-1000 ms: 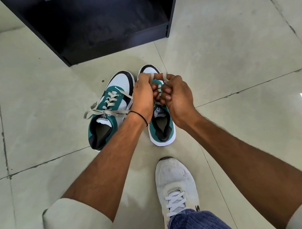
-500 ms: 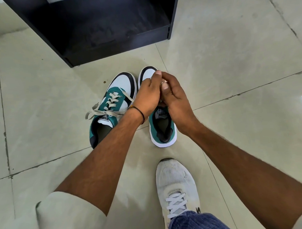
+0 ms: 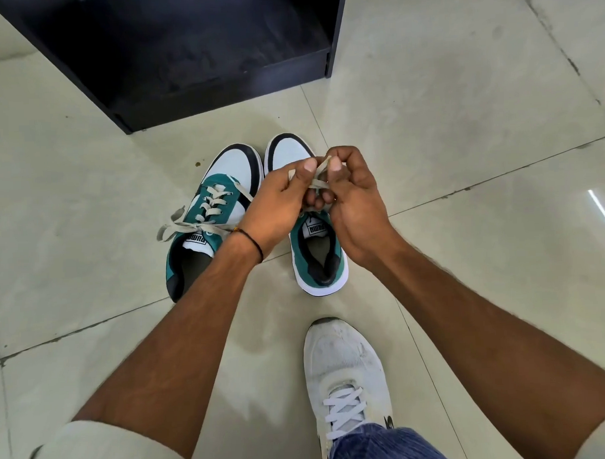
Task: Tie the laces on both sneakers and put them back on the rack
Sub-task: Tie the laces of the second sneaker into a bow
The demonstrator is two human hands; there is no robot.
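Teal-and-white right sneaker (image 3: pixel 317 249) sits directly under both hands, heel toward the person, toe pointing at the black rack (image 3: pixel 172 62) beyond the knuckles. Head view only: left hand (image 3: pixel 276 209) and right hand (image 3: pixel 355 207) are pressed close together above the tongue, each pinching a strand of the beige lace (image 3: pixel 318 175) between thumb and fingertip; the strands cross between the two thumbs. Left sneaker (image 3: pixel 208 225) lies just beside the left wrist, its bow apparently already tied, loops trailing outward on the floor tiles (image 3: pixel 462 120). Judgement: second knot is mid-formation, roughly halfway through the task. Risks: a thumb slipping would drop the crossing and undo the loop; uneven pull could leave a slack bow that fails when the shoe is lifted. Hidden: eyelets and lower lacing of the right sneaker are covered by the fingers, so knot stage cannot be confirmed. Rack's upper part is cut off by the frame. Person's own white shoe (image 3: pixel 344 382) stands near the right forearm.
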